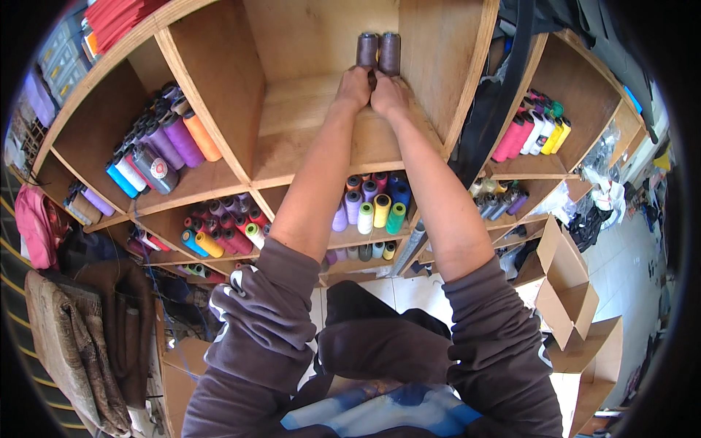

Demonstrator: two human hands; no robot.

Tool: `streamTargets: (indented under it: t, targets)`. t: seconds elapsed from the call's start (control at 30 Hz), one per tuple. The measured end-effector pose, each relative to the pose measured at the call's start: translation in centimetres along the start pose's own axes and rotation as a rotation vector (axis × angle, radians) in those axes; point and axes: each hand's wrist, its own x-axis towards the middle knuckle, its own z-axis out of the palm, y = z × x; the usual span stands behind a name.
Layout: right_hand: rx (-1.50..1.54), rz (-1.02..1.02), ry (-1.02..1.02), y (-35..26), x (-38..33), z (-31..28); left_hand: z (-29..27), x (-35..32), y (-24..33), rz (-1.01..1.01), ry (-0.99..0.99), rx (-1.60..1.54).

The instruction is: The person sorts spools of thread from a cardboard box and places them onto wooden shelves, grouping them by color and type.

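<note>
Two dark brown thread spools [367, 50] stand upright side by side in the right part of a wooden shelf compartment [310, 120]. Both arms stretch up into it. My left hand [355, 88] is closed at the near side of the left spool, and my right hand [389, 95] is closed just below the right one [390, 54]. The hands nearly touch each other. Something dark, perhaps another spool, shows in the narrow gap between them. My fingertips are mostly hidden behind the backs of the hands.
Coloured thread spools [182, 142] crowd the compartment to the left. More spools [381, 210] fill the one below, and others [517, 139] stand to the right. Open cardboard boxes [566, 274] sit on the right-hand floor. Folded brown fabric [69, 328] lies at the left.
</note>
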Motion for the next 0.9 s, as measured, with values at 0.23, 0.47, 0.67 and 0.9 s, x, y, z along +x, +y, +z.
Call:
streamTargets:
  t: [0.23,0.47,0.67,0.9]
  targets:
    - [0.211,-0.147,0.248,-0.1,-0.5,-0.6,-2.1,-1.3,3.7,-0.166,0.051,-0.204]
    - [0.698,-0.063,0.294,-3.7,-10.7,-7.0,-5.5,-9.0,11.2,-0.212,0.227,-0.497]
    - [0.669,0.199,0.236,0.0,-24.0,-12.8,-5.1,-20.7,22.0,-0.489,0.132,-0.792]
    - [0.631,0.464,0.118,5.2,-38.0,-19.1,-2.4,-33.4,30.0,-0.653,-0.169,-0.647]
